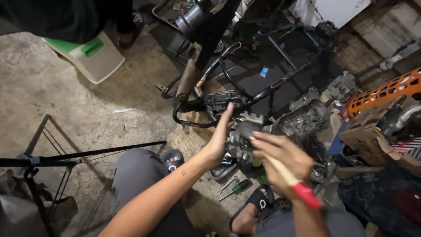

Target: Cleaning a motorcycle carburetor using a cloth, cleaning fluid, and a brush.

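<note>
Left hand [219,140] pressed open-fingered against grimy engine part [240,139] above concrete floor [66,96]; right hand [283,158] clenched around wooden tool handle with red end [294,184], working tip hidden behind fingers; green screwdriver [237,189] lying below, details blurred

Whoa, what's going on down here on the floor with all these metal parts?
A person sits on the concrete floor working on a grey metal engine part. Their left hand steadies it from the side, while the right hand grips a wooden-handled tool with a red end against it. A black tubular motorcycle frame lies just beyond, and a green-handled screwdriver rests near their sandalled foot.
</note>
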